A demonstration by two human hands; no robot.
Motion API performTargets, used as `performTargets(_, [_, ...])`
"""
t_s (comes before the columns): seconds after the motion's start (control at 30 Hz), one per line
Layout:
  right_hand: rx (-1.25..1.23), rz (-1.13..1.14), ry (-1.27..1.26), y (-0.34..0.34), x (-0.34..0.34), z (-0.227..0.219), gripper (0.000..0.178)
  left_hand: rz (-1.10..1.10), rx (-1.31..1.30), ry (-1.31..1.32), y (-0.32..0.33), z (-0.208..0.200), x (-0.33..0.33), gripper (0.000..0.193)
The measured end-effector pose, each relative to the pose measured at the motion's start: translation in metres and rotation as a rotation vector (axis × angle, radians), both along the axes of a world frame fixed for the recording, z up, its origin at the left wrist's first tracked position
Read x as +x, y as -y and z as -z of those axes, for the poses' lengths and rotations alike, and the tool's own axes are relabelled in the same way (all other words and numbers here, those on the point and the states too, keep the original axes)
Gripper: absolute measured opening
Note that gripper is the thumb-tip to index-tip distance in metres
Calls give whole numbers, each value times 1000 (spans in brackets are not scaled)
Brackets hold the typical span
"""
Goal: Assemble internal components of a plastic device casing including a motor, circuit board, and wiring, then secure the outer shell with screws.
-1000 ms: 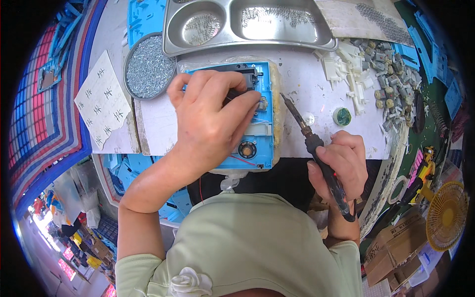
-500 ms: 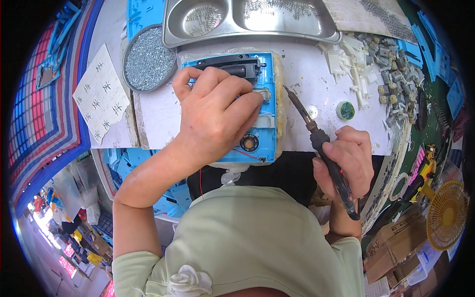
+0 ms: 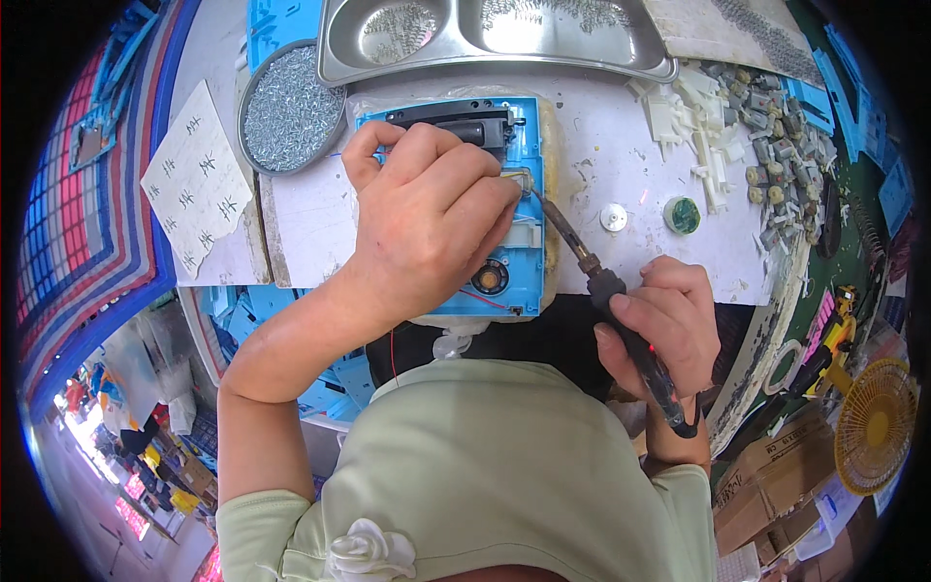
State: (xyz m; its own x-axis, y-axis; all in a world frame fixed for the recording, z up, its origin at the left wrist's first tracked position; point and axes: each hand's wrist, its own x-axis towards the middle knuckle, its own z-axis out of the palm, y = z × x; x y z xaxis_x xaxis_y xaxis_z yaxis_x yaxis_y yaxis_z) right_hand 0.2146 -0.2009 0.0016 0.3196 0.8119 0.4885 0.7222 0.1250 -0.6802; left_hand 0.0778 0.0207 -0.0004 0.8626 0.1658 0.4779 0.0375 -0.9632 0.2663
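A blue plastic casing (image 3: 527, 281) lies on the worktable in front of me. My left hand (image 3: 427, 213) reaches over it with fingers bent and pinched together; whatever they grip is hidden beneath them. In my right hand (image 3: 679, 320) is a soldering iron (image 3: 605, 285), slanting up and left. Its tip is at a small metal-framed part (image 3: 524, 181) near the casing's right side, beside my left fingertips; whether it touches cannot be made out. Inside the casing are a black mechanism (image 3: 485, 129), a small round speaker (image 3: 490, 277) and a thin red wire (image 3: 483, 299).
A round tray of small screws (image 3: 291, 109) stands at the left, beside a marked paper sheet (image 3: 199, 184). Behind the casing sits a steel compartment tray (image 3: 495, 70). To the right are a green-filled round tin (image 3: 682, 215), a white disc (image 3: 613, 217), white plastic pieces (image 3: 713, 155) and small motors (image 3: 776, 155).
My right hand has brought the soldering iron left and slightly up, so its tip has come from beside the casing to the metal-framed part. My left hand has barely shifted.
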Motion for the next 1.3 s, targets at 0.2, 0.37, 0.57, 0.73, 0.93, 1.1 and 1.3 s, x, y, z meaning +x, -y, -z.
performTargets(0.2, [-17,-14,15,-1,-2,2,51,5,1,15,-1,2,0,27])
performTargets(0.37, [-22,3,-17,-2,-2,1,49,9,0,22,-1,3,-1,28])
performTargets(0.57, [-19,11,-175,4,3,4,42,4,-4,18,-1,4,-2,28])
performTargets(0.73, [19,44,-188,10,7,3,38,-2,3,4,0,2,-2,29])
performTargets(0.93, [8,63,-172,13,8,1,37,-10,6,-2,1,1,-2,29])
performTargets(1.1, [7,67,-162,11,6,-1,35,-12,8,-2,1,1,-2,28])
performTargets(1.3, [5,62,-136,8,5,0,35,-12,10,8,0,2,-2,28])
